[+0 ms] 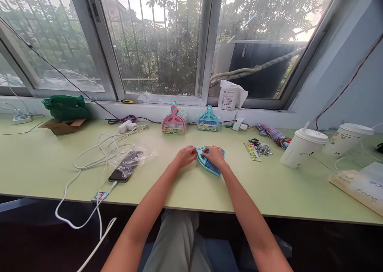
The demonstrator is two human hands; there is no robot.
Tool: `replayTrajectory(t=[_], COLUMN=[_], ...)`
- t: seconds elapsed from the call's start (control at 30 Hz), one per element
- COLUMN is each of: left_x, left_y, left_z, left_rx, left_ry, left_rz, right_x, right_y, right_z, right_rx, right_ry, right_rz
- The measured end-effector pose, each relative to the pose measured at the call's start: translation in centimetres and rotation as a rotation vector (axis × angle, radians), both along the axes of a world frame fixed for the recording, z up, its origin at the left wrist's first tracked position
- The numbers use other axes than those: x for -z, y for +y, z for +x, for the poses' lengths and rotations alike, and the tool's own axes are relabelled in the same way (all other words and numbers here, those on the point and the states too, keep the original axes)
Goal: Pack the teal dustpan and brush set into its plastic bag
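A small blue dustpan with its brush (212, 169) lies on the table before me, tilted with its handle end to the left. My left hand (186, 156) is closed, its fingertips pinching at the tip of the handle. My right hand (214, 156) grips the set from above, thumb and fingers around its middle, hiding part of it. Behind stand a stack of pink dustpan sets (173, 124) and a blue dustpan set (208, 119), both with printed labels. To the right lie loose labels (253, 151) beside a small heap of dark and clear bits (263, 147).
At left, a phone (127, 166) lies partly under clear plastic film, amid white cables (89, 164). Two lidded paper cups (302, 148) stand at right, near a paper bag (362, 184). A cardboard box (61, 126) with green cloth sits back left. The table's front edge is close.
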State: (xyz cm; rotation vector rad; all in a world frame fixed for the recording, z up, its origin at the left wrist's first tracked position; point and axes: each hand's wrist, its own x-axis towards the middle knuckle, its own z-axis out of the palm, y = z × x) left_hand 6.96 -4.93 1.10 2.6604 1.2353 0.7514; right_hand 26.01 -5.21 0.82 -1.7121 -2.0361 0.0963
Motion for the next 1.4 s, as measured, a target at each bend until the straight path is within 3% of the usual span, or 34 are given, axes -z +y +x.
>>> replayTrajectory(t=[0.1,0.2,0.33,0.63,0.73,0.8,0.9,1.0,1.1,1.13,1.23,1.27,1.3,1.33,1.4], left_x=[0.0,0.5,1.2,1.7,1.5,1.2,0.6,0.5,0.7,0.8,0.7,0.6,0.6,0.5,0.3], left_y=[0.4,1.0,1.4,1.8,1.7,1.6,1.5,1.1,0.9,1.0,1.9,2.4,2.8,3.1,3.7], left_z=[-1.2,-1.8,-1.5,-1.2,-0.8,-0.3,1.0,2.4,2.9,2.6,0.7,-0.2,-1.1,-1.9,-3.2], left_rx=[-0.065,-0.005,0.117,0.024,-0.026,-0.127,-0.218,-0.036,0.163,0.174,0.072,0.037,0.004,-0.028,-0.081], left_ry=[0.065,0.241,0.364,0.263,0.035,-0.266,-0.761,-0.918,-0.998,-1.045,-1.176,-1.233,-1.299,-1.372,-1.522], left_rz=[0.275,0.366,0.348,0.209,0.183,0.129,-0.261,-0.762,-1.017,-1.051,-1.031,-1.014,-0.995,-0.98,-0.959], right_x=[0.0,0.0,0.3,0.1,-0.1,-0.1,0.2,0.3,0.0,-0.1,0.4,0.8,1.3,1.9,2.8], right_y=[0.1,0.1,0.4,1.0,0.7,0.6,0.8,1.5,2.4,2.6,2.6,2.5,2.3,2.2,2.3], right_z=[0.1,-0.1,-0.7,-1.3,-1.3,-1.3,-1.9,-2.1,0.0,1.5,7.0,8.6,9.9,10.6,10.4], right_rx=[-0.063,-0.18,-0.203,-0.172,-0.121,-0.05,0.09,0.101,0.006,0.046,0.631,0.803,0.891,0.904,0.747], right_ry=[0.034,0.119,0.168,-0.031,-0.027,0.054,0.293,0.472,0.518,0.517,0.437,0.38,0.317,0.252,0.142], right_rz=[-0.011,-0.027,-0.021,-0.055,-0.017,0.019,0.15,0.263,0.248,0.258,0.352,0.308,0.222,0.12,-0.043])
